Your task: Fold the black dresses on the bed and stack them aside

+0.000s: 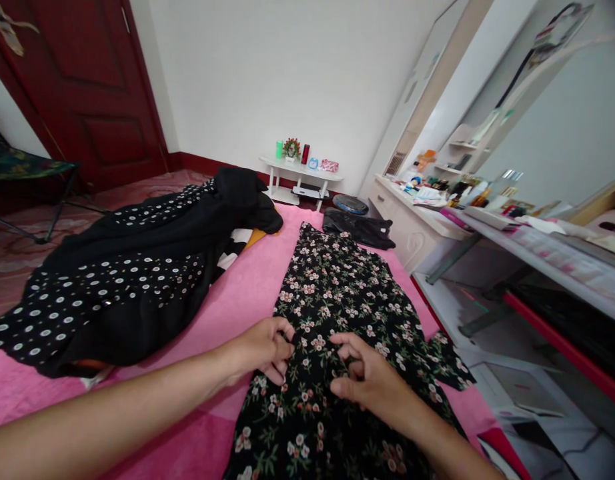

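- Black floral garment (332,287) lies spread on R half of pink cover (251,277); dark clothes heap (162,227) on cover's L.
- L hand (271,350) & R hand (360,373) at cover's near part: fingers loosely curled, approx. half open, nothing visibly held; cloth contact unclear.
- Tip: flatten palms, stroke outward lightly, min. drag.

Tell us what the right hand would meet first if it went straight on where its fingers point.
Probably the left hand, across a gap from the right hand; but depth is unclear, and the floral garment beneath could come first.
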A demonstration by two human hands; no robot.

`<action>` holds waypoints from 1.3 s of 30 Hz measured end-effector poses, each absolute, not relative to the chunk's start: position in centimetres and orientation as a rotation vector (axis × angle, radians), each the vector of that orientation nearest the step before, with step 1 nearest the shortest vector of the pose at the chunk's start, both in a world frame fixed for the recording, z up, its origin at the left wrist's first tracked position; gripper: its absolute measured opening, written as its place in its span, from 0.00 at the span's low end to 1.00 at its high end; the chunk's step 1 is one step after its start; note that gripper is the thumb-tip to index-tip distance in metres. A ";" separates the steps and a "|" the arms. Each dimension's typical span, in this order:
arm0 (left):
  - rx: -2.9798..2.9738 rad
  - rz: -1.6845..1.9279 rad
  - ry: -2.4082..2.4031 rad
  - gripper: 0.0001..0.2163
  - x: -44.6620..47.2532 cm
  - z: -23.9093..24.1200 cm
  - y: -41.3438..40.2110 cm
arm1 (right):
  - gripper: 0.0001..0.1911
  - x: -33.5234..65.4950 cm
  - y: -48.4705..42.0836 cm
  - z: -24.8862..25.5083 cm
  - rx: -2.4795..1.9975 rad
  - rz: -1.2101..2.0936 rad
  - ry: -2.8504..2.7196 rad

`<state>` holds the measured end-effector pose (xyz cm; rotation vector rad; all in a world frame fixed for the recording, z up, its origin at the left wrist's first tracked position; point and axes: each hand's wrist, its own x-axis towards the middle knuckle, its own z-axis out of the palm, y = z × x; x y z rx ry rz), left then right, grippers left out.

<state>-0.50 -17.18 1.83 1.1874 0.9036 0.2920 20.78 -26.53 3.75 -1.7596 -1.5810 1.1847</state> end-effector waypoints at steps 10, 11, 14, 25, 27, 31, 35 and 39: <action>2.185 0.530 0.727 0.06 -0.6 2.2 -18.0 | 0.19 19.1 -27.4 3.7 -1.428 0.134 -2.352; 2.206 0.538 0.719 0.03 -0.5 2.2 -17.9 | 0.16 19.0 -27.2 3.6 -1.411 0.182 -2.314; 2.119 0.527 0.723 0.06 0.3 2.3 -17.1 | 0.10 19.1 -25.6 3.6 -1.422 0.534 -2.042; 1.530 0.431 0.890 0.20 1.3 1.2 -15.0 | 0.27 21.7 -22.0 2.3 -1.615 1.057 -1.323; 1.542 0.495 0.862 0.22 1.2 0.9 -15.3 | 0.25 21.5 -22.2 2.2 -1.593 1.042 -1.339; 1.613 0.608 0.761 0.17 1.4 1.0 -15.5 | 0.17 21.1 -22.0 3.1 -1.538 1.042 -1.338; 1.880 0.540 0.517 0.10 -0.1 3.0 -16.5 | 0.17 21.0 -22.6 4.2 -1.544 1.108 -1.385; 1.950 0.252 0.226 0.10 -2.6 4.6 -18.1 | 0.18 21.2 -24.4 4.5 -1.626 1.258 -1.459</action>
